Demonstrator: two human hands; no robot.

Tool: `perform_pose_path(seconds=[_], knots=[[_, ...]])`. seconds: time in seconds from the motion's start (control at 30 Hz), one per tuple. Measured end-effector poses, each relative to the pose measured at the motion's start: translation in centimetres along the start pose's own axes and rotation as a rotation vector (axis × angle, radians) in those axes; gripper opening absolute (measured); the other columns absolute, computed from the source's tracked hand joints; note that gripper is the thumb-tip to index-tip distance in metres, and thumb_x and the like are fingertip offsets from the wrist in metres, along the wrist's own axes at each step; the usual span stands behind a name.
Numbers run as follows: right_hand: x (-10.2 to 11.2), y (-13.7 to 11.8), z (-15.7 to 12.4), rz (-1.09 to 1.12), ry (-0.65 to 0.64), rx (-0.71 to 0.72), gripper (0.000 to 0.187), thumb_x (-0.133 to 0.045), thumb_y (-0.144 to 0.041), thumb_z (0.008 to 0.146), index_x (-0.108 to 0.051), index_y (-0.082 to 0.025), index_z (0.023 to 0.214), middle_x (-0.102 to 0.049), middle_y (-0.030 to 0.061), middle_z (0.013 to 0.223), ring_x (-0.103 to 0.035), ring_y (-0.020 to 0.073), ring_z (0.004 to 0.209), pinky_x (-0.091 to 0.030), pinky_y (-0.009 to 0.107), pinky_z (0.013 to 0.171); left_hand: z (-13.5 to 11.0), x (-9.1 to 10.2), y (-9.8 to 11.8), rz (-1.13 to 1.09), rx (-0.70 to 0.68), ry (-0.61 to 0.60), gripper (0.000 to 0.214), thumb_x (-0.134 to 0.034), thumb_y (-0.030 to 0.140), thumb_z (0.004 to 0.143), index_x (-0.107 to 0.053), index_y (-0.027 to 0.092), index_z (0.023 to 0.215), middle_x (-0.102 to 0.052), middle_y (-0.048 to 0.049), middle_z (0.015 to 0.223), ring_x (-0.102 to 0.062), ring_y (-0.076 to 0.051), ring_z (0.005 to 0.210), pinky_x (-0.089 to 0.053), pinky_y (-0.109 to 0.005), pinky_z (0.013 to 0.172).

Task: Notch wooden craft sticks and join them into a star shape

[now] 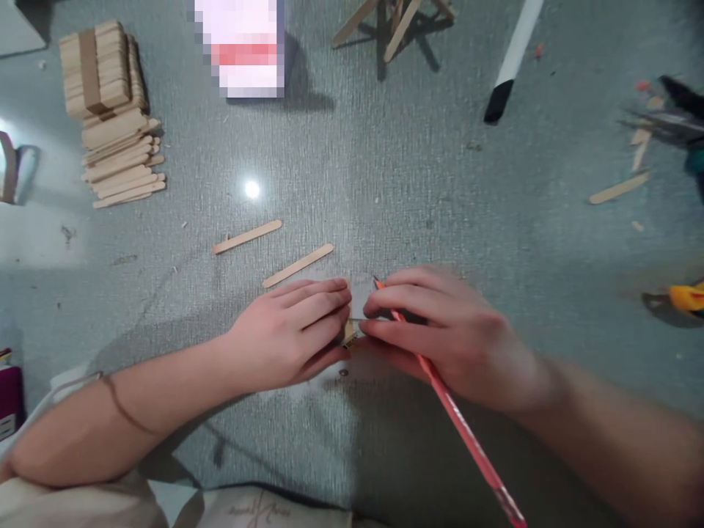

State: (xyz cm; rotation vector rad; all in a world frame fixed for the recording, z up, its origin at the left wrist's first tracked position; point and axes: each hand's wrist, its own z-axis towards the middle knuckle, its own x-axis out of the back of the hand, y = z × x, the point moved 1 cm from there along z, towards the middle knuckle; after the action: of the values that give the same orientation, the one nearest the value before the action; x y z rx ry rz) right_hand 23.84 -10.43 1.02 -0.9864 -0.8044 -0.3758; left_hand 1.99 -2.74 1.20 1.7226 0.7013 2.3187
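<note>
My left hand (300, 330) lies low over the table, fingers close together and bent slightly around a small wooden piece (348, 331). Only a narrow strip of that piece shows at the fingertips; it looks like part of a craft stick. Facing it, my right hand (445, 323) holds a red pencil (456, 418) between its fingers, the dark tip pointing up and away. The right thumb and fingertip are near the wooden piece, at a thin dark line I cannot make out. Two loose craft sticks (298, 265) lie just beyond my left hand.
Bundled craft sticks (118, 73) and a loose pile (124, 165) lie at the far left. A stick structure (393, 26) stands at the back, near a white tube with a black end (511, 66). Scissors (671, 121) and a yellow tool (687, 297) are on the right.
</note>
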Motion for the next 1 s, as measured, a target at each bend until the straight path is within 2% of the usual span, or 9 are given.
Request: perform_pose_path(seconds=[0.2, 0.33, 0.43, 0.57, 0.83, 1.0], knots=[[0.4, 0.9, 0.3, 0.004, -0.045, 0.042, 0.024, -0.054, -0.013, 0.1, -0.07, -0.018, 0.083, -0.071, 0.007, 0.095, -0.06, 0.0221, 0.093, -0.049, 0.037, 0.078, -0.1, 0.4, 0.7, 0.134, -0.039, 0.073, 0.029, -0.066, 0.037, 0.096, -0.068, 0.011, 0.108, -0.075, -0.0142, 0.122, -0.072, -0.026, 0.116, -0.064, -0.039, 0.099], [0.5, 1.1, 0.3, 0.023, -0.042, 0.058, 0.024, -0.052, -0.011, 0.101, -0.071, -0.018, 0.087, -0.072, 0.0058, 0.095, -0.06, 0.0216, 0.094, -0.05, 0.038, 0.079, -0.6, 0.5, 1.4, 0.188, -0.055, 0.045, 0.032, -0.066, 0.038, 0.096, -0.069, 0.008, 0.106, -0.073, -0.0171, 0.125, -0.072, -0.028, 0.117, -0.064, -0.038, 0.098], [0.5, 1.1, 0.2, 0.048, -0.033, 0.049, 0.022, -0.055, -0.012, 0.1, -0.07, -0.019, 0.086, -0.073, 0.0055, 0.093, -0.061, 0.0222, 0.092, -0.049, 0.04, 0.078, -1.0, 0.4, 1.6, 0.174, -0.035, 0.009, 0.032, -0.066, 0.038, 0.096, -0.069, 0.008, 0.107, -0.07, -0.0191, 0.131, -0.069, -0.03, 0.122, -0.062, -0.041, 0.102], [0.3, 1.1, -0.1, 0.086, -0.013, 0.053, 0.018, -0.057, -0.01, 0.099, -0.068, -0.018, 0.087, -0.073, 0.0048, 0.092, -0.061, 0.0225, 0.091, -0.047, 0.04, 0.076, -1.2, 0.2, 1.6, 0.111, -0.02, 0.041, 0.024, -0.068, 0.029, 0.093, -0.069, 0.007, 0.103, -0.072, -0.0191, 0.126, -0.07, -0.03, 0.12, -0.061, -0.042, 0.105], [0.3, 0.8, -0.1, 0.085, -0.036, 0.027, 0.017, -0.058, -0.011, 0.098, -0.07, -0.02, 0.089, -0.074, 0.0032, 0.09, -0.063, 0.0233, 0.089, -0.048, 0.042, 0.075, -1.4, 0.2, 1.6, 0.056, -0.004, 0.061, 0.031, -0.074, 0.032, 0.09, -0.069, 0.005, 0.105, -0.074, -0.0166, 0.12, -0.071, -0.029, 0.116, -0.062, -0.042, 0.104], [0.2, 0.8, -0.2, 0.094, -0.001, 0.054, 0.013, -0.059, -0.008, 0.097, -0.068, -0.016, 0.091, -0.074, 0.0051, 0.092, -0.061, 0.023, 0.089, -0.046, 0.041, 0.074, -1.6, 0.2, 1.6, 0.041, 0.014, 0.056, 0.035, -0.077, 0.033, 0.088, -0.069, 0.005, 0.108, -0.074, -0.0147, 0.122, -0.069, -0.029, 0.119, -0.061, -0.04, 0.105]])
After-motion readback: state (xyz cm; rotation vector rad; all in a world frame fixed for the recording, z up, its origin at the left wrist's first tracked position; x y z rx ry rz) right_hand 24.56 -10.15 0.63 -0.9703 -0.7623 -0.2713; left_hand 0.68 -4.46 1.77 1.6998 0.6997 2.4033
